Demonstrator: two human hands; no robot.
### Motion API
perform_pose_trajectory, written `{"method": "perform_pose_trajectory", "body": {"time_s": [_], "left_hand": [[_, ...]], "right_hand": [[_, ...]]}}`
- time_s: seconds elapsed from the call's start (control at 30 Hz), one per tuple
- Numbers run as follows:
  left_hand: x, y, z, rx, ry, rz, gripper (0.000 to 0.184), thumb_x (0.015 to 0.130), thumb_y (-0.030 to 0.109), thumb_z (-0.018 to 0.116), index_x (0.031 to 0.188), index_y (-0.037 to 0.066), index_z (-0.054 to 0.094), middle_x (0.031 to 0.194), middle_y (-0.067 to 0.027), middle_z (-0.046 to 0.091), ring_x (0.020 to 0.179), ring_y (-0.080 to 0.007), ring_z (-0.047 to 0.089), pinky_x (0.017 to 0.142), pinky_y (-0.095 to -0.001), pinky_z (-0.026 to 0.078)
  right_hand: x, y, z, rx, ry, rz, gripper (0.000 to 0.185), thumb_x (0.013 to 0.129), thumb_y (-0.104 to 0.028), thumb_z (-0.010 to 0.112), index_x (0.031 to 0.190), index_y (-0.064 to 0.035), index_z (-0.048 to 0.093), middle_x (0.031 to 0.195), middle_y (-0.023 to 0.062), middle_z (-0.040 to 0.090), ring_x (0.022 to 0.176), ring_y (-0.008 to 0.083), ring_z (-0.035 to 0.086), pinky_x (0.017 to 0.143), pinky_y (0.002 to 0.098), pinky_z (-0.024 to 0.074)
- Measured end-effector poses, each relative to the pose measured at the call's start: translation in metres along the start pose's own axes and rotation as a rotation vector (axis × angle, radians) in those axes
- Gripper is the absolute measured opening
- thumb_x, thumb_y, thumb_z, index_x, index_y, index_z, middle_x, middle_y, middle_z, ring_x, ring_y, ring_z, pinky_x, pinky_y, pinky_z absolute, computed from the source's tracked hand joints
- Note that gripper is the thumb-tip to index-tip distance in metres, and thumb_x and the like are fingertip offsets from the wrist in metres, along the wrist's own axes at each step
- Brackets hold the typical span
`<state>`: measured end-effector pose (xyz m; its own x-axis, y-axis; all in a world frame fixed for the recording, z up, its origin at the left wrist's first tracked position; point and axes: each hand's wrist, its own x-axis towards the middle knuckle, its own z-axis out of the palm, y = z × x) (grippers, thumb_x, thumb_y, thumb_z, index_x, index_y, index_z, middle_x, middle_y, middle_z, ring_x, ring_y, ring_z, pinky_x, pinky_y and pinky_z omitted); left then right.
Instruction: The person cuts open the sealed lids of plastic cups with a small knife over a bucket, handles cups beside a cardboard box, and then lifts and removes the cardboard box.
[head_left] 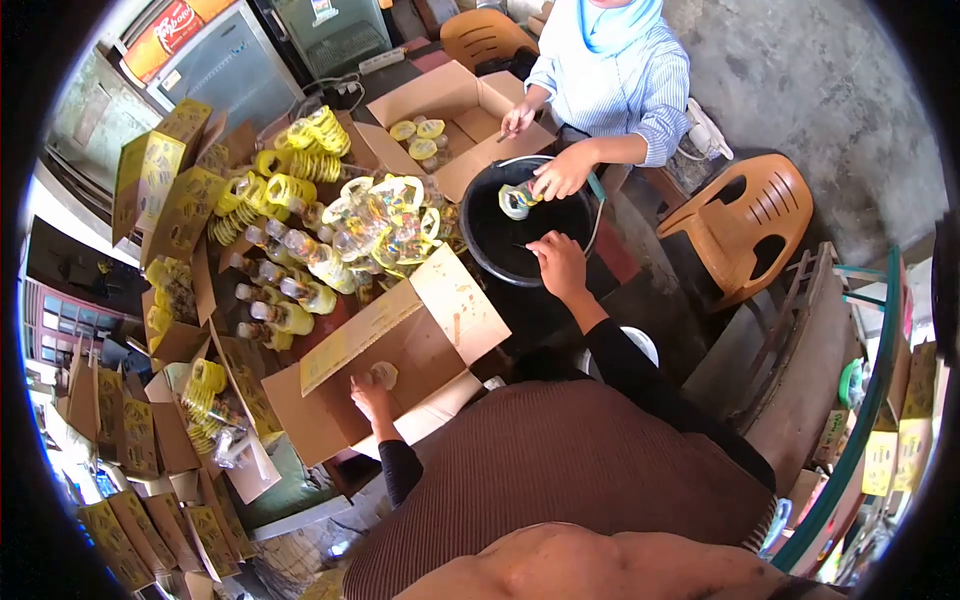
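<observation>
My left hand (371, 398) reaches into an open cardboard box (425, 350), fingers slightly apart beside a clear plastic cup (384, 375). They seem to touch the cup without wrapping round it. Over the near rim of a black bucket (475, 235), my right hand (560, 264) is closed in a pinch. A thin dark tool (520, 246) sticks out of it; its exact kind is too small to make out. Across the bucket, a co-worker's hand (565, 173) holds a cup with a yellow label (515, 201). The co-worker's other hand (517, 120) grips a small stick-like item.
Bundled plastic bottles and yellow-labelled cups (375, 225) are heaped left of the bucket. Another carton (430, 95) behind holds several cups. An orange chair (745, 225) stands at the right. More cartons (130, 420) are stacked at far left.
</observation>
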<state>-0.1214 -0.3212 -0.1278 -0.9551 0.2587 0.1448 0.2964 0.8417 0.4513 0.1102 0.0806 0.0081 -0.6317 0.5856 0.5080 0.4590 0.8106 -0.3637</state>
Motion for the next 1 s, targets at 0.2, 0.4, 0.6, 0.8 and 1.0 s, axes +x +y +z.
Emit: {"method": "perform_pose_trajectory", "body": {"time_s": [0.2, 0.4, 0.6, 0.8, 1.0], "left_hand": [[-0.018, 0.046, -0.063, -0.109, -0.059, -0.067, 0.036, 0.077, 0.027, 0.076, 0.093, -0.003, 0.064, 0.083, -0.0213, 0.069, 0.074, -0.0346, 0.069, 0.066, -0.0426, 0.054], [-0.027, 0.067, -0.109, -0.742, -0.273, -0.474, 0.025, 0.084, 0.019, 0.074, 0.094, -0.001, 0.063, 0.086, -0.0077, 0.066, 0.074, -0.0136, 0.064, 0.061, -0.0299, 0.059], [-0.025, 0.11, -0.154, -1.098, -0.403, -0.532, 0.02, 0.089, 0.018, 0.067, 0.1, 0.007, 0.055, 0.096, -0.0043, 0.058, 0.089, -0.0156, 0.062, 0.071, -0.0347, 0.058], [-0.012, 0.146, -0.149, -1.279, -0.46, -0.455, 0.038, 0.082, 0.027, 0.073, 0.099, 0.003, 0.049, 0.094, -0.0077, 0.06, 0.081, -0.0171, 0.065, 0.076, -0.0331, 0.058], [-0.017, 0.165, -0.116, -1.75, -0.704, -0.385, 0.072, 0.071, 0.018, 0.077, 0.129, -0.004, 0.041, 0.125, -0.0212, 0.053, 0.111, -0.0319, 0.06, 0.08, -0.0406, 0.061]], "right_hand": [[0.001, 0.0, 0.0, -0.014, -0.031, -0.023, 0.012, 0.082, -0.01, 0.064, 0.092, -0.0169, 0.067, 0.085, 0.0031, 0.057, 0.084, 0.0256, 0.058, 0.071, 0.0412, 0.0448], [0.002, 0.001, 0.001, -0.002, -0.075, -0.023, 0.019, 0.079, -0.008, 0.07, 0.095, -0.0187, 0.068, 0.085, 0.0008, 0.058, 0.081, 0.0235, 0.059, 0.068, 0.0395, 0.0437], [0.005, -0.004, -0.002, -0.02, -0.102, 0.012, 0.023, 0.079, -0.008, 0.07, 0.099, -0.0201, 0.068, 0.087, -0.0015, 0.059, 0.081, 0.022, 0.059, 0.067, 0.038, 0.0436], [0.006, -0.003, -0.002, -0.029, -0.137, 0.017, 0.026, 0.079, -0.007, 0.069, 0.101, -0.021, 0.07, 0.089, -0.0011, 0.059, 0.082, 0.0218, 0.058, 0.068, 0.0378, 0.0437], [0.007, -0.003, -0.004, 0.008, -0.111, 0.003, 0.029, 0.076, -0.007, 0.07, 0.101, -0.0205, 0.069, 0.09, -0.0004, 0.058, 0.083, 0.0233, 0.058, 0.068, 0.0387, 0.0432]]}}
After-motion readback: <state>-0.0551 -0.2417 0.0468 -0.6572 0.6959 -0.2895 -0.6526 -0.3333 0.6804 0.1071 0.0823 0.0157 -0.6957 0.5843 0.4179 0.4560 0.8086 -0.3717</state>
